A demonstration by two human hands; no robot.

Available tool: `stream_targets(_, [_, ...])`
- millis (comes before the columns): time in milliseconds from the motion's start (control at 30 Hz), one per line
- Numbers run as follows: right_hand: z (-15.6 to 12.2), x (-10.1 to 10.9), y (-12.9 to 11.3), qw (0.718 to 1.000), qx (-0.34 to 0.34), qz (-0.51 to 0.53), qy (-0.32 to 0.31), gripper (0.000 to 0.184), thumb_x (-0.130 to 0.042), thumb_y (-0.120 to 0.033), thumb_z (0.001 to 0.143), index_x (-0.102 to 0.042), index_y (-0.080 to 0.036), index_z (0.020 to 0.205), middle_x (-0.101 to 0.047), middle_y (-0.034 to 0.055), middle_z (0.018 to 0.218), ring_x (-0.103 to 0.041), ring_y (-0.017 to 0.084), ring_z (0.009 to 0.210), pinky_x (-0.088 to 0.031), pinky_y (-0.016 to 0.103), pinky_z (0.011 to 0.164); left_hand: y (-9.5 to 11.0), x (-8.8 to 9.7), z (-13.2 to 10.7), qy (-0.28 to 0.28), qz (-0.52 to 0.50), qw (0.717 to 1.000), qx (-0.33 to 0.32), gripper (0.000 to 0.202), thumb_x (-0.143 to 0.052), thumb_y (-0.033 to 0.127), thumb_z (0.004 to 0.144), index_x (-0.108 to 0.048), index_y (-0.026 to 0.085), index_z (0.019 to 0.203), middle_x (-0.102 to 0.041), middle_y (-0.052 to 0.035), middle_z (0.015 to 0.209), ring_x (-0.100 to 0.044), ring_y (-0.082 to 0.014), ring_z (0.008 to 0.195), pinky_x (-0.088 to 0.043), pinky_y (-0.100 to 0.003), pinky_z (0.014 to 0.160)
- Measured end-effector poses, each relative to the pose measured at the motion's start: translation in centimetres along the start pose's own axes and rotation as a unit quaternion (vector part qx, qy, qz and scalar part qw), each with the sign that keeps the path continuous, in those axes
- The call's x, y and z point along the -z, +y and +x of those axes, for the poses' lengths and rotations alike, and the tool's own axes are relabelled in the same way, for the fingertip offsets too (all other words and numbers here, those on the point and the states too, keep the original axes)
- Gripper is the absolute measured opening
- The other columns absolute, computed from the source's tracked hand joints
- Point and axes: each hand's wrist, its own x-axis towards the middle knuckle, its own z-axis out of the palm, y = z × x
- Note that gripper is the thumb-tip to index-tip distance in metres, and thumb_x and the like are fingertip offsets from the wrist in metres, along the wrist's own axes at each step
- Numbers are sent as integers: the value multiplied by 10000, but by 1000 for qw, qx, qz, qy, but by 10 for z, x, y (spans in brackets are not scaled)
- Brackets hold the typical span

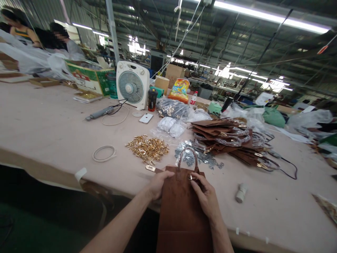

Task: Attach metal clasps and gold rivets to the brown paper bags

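A brown handbag [181,211] stands in front of me at the table's near edge, its wrapped handle [188,151] upright. My left hand [158,184] is closed on the bag's upper left edge, the thumb on its front and the other fingers hidden behind. Between the thumb and fingertips of my right hand [206,193] is a small gold metal clasp [191,177], held against the bag's upper front. A strap with a gold plate [150,168] sticks out at the bag's left. Beyond the bag lie a heap of gold fittings [147,148] and a spread of silver metal plates [188,158].
Stacked brown bag pieces [226,137] lie to the right, near a small grey roll [241,193]. Further back are a phone [146,118], a box fan [133,84], a corded tool [100,113] and a bottle [152,99]. A tape ring [104,154] lies left. Two people sit far left.
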Motion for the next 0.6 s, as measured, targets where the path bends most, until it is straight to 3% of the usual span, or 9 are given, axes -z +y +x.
stream_targets(200, [-3, 1, 4, 993, 85, -84, 18, 311, -566, -357, 1038, -687, -219, 1289, -713, 114, 1256, -688, 258, 1151, -577, 389, 996, -3, 3, 3, 15, -1, 1000, 10, 369, -749, 182, 727, -671, 132, 1084, -800, -146, 1025, -785, -311, 875, -624, -410, 824])
stream_targets(367, [-5, -5, 7, 985, 105, -133, 33, 313, -526, -323, 1057, -661, -218, 1320, -709, 120, 1265, -687, 259, 1149, -577, 408, 1003, -4, 5, 3, -5, 6, 1000, 9, 342, -741, 203, 745, -673, 125, 1071, -796, -149, 1019, -780, -313, 859, -625, -441, 831])
stream_targets(600, [-4, -11, 7, 980, 139, -133, 51, 277, -507, -276, 1065, -677, -230, 1279, -713, 114, 1215, -685, 258, 1126, -581, 419, 984, -1, 3, 0, -34, 7, 999, -4, 244, -728, 181, 737, -679, 143, 973, -797, -125, 964, -775, -277, 838, -609, -364, 797])
